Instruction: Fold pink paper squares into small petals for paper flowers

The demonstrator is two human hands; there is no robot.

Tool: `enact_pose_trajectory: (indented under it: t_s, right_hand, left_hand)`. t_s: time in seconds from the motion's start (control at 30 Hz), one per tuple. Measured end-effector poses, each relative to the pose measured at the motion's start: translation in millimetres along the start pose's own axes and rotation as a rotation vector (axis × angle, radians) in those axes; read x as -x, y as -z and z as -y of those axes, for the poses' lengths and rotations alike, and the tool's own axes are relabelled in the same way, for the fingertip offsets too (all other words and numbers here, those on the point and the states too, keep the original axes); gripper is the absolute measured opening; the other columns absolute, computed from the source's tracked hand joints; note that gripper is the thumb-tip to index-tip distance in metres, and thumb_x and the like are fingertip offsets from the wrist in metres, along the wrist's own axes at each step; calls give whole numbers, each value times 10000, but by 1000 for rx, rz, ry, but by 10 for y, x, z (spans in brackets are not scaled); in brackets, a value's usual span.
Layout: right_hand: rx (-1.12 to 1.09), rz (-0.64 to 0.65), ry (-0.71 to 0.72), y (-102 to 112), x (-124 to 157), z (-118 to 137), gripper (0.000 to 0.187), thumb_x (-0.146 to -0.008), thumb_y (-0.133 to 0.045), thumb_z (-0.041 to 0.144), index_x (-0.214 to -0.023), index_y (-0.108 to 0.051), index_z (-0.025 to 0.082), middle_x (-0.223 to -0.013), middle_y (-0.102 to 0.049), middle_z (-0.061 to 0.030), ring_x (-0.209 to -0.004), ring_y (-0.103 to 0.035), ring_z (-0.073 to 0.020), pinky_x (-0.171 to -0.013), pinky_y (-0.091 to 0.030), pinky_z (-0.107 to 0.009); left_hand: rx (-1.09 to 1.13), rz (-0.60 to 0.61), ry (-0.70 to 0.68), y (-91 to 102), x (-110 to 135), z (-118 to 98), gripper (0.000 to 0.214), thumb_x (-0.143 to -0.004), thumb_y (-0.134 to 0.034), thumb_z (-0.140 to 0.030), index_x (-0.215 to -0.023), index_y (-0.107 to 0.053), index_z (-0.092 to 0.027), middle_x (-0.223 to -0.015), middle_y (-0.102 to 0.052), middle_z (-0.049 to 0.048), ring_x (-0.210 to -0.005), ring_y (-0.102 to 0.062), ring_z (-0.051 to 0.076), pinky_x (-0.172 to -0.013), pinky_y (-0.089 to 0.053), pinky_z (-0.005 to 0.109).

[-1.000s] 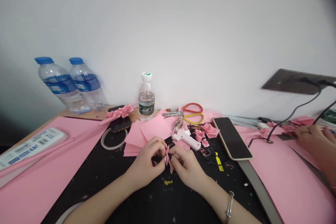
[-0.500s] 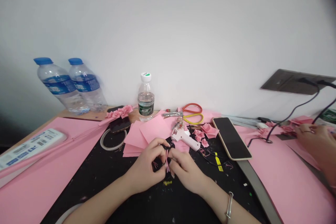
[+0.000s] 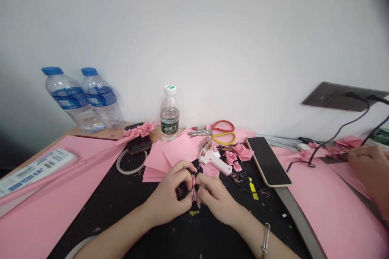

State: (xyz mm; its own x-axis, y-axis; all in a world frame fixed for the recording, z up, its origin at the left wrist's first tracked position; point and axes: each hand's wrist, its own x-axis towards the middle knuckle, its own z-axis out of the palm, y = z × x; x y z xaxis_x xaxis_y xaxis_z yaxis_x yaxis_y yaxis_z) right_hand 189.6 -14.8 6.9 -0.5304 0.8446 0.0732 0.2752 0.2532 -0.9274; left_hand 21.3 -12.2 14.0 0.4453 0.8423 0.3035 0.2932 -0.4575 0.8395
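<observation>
Between my two hands is a small folded piece of pink paper point(image 3: 193, 187), seen edge-on and partly hidden by fingers. My left hand point(image 3: 170, 192) pinches its left side with thumb and fingers. My right hand point(image 3: 214, 196) grips the right side, a bracelet on that wrist. Just beyond my hands lie loose pink paper sheets point(image 3: 156, 158) and a pale pink glue gun point(image 3: 214, 161). Small folded pink paper flowers point(image 3: 231, 157) rest to the right of the glue gun.
Scissors point(image 3: 223, 131) with red and yellow handles lie near the wall. A phone point(image 3: 269, 161) is at right, a roll of tape point(image 3: 121, 164) at left. Bottles point(image 3: 170, 119) stand along the wall. Another person's hand point(image 3: 369, 166) is at far right, near cords point(image 3: 334, 131).
My hands stay pinched on the pink paper, with only slight finger movement. At far right the other person's hand has shifted a little.
</observation>
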Motion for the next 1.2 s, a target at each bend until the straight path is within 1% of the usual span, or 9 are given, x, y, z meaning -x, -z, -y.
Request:
enact_pose_trajectory:
  t_s: [0.1,0.3,0.57,0.7,0.83,0.93,1.0,1.1,1.2]
  right_hand:
    - [-7,3,4,3,2,9,268,-743,-345,-30,-777,-504,183,-556,-508,57,-513,-497,-100,-523,-387,-196]
    - [-37,-1,1,-1,-5,2,262,-726,-360,-34,-775,-504,179,-555,-518,57,-500,-497,-98,-502,-387,-187]
    - [-92,12,-46,5,-22,24,298,-688,-352,-48,-775,-533,172,-553,-542,57,-492,-503,-91,-493,-381,-176]
    - [-141,11,-76,-4,-27,19,284,-674,-353,-53,-734,-510,176,-536,-531,64,-471,-495,-84,-476,-372,-169]
    - [-182,28,-90,-28,-29,-20,253,-663,-370,-38,-728,-482,179,-559,-528,62,-496,-523,-93,-510,-408,-189]
    - [-188,31,-90,-39,-30,-43,240,-673,-359,-27,-731,-469,179,-558,-510,60,-501,-520,-95,-514,-414,-196]
    - [-156,31,-74,-36,-28,-45,242,-681,-347,-27,-729,-465,179,-549,-495,61,-500,-510,-93,-509,-405,-192]
    - [-42,29,-34,-21,-24,-38,232,-693,-349,-26,-710,-458,178,-552,-482,59,-497,-484,-88,-494,-375,-185]
    - [84,23,-5,-7,-20,-33,199,-709,-374,-7,-687,-443,178,-542,-436,65,-478,-422,-80,-466,-319,-182]
  left_hand:
    - [-3,-1,0,-2,-2,2,216,-641,-500,6,-674,-439,-198,-990,-481,54,-943,-519,181,-816,-417,282]
    - [-7,-2,5,-2,4,3,219,-642,-502,6,-676,-436,-201,-991,-484,58,-943,-517,188,-817,-420,294]
    - [-12,6,3,-5,11,0,214,-654,-499,7,-679,-439,-197,-988,-475,46,-935,-520,173,-815,-414,281]
    - [-7,5,-8,-4,12,7,214,-657,-498,8,-681,-437,-196,-976,-471,43,-929,-521,168,-813,-414,273]
    - [-12,9,-7,6,4,3,213,-660,-494,9,-688,-439,-195,-979,-473,45,-928,-521,166,-813,-412,272]
    - [-12,12,-12,7,3,0,221,-653,-495,16,-688,-437,-195,-977,-474,43,-927,-519,165,-815,-410,272]
    - [-12,11,-12,5,8,2,222,-653,-497,16,-689,-435,-194,-975,-474,42,-921,-519,164,-811,-410,272]
    - [-14,5,-15,0,16,13,212,-667,-496,8,-690,-433,-193,-972,-473,40,-919,-517,162,-807,-410,272]
    - [-17,7,-11,-4,19,24,207,-673,-497,5,-691,-434,-191,-974,-472,38,-922,-515,160,-811,-408,270]
